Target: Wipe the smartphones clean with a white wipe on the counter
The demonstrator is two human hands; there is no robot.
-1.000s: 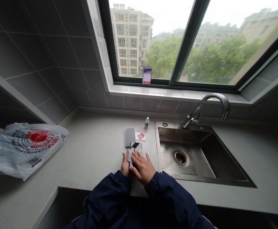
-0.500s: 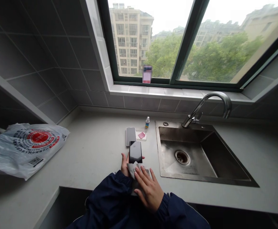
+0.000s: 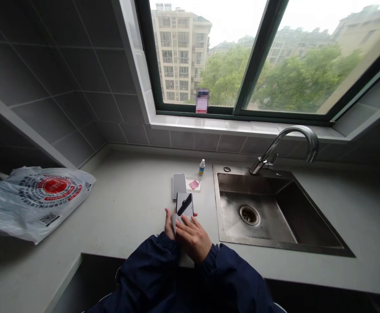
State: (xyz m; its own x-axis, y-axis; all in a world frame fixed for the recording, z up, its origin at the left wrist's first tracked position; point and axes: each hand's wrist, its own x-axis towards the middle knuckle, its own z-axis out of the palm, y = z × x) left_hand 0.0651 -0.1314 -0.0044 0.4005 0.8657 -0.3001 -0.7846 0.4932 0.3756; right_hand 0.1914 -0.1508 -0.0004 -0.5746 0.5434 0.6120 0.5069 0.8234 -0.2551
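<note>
A dark phone (image 3: 184, 203) lies screen up on the grey counter (image 3: 127, 208), close to the front edge. My left hand (image 3: 168, 226) grips its near left side. My right hand (image 3: 191, 234) lies over the phone's near end, fingers pressed on a small grey-white cloth (image 3: 174, 219). A second, lighter phone (image 3: 179, 185) lies just beyond the dark one.
A clear packet with a pink piece (image 3: 194, 184) and a small dropper bottle (image 3: 202, 167) stand by the steel sink (image 3: 274, 213), which has a curved tap (image 3: 287, 139). A printed white plastic bag (image 3: 36, 200) lies at the left. The window sill (image 3: 242, 126) runs behind.
My right hand with the cloth slid down toward me along the dark phone, baring its screen, then moved back up over its near end.
</note>
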